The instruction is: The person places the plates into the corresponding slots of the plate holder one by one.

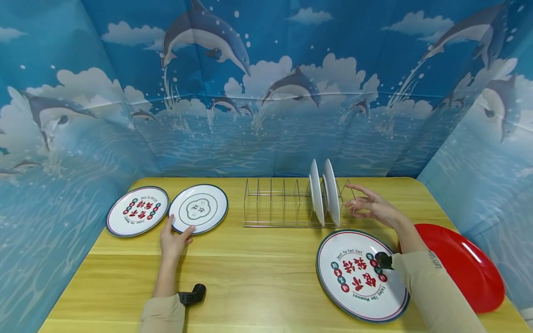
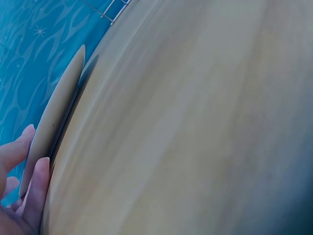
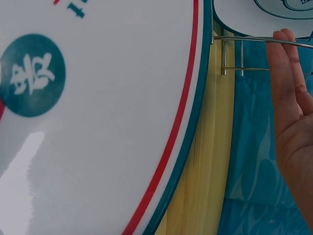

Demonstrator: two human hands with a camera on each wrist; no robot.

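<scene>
My left hand [image 1: 174,243] is at the near rim of a small white plate [image 1: 199,208] with a dark rim and grey emblem. Thumb and fingers lie around that rim, and in the left wrist view the plate [image 2: 56,117] appears edge-on between them. At the right end of a wire dish rack [image 1: 270,225], my right hand [image 1: 374,207] touches the end wire with fairly straight fingers [image 3: 282,81]. Two white plates [image 1: 331,192] stand upright in the rack's right-hand slots.
Left of the small plate lies a white plate with red lettering [image 1: 137,212]. A larger lettered plate [image 1: 362,303] lies in front of the rack, partly under the right forearm. The red oval tray [image 1: 470,273] sits at the right edge. A dolphin-print cloth [image 1: 275,138] hangs behind the table.
</scene>
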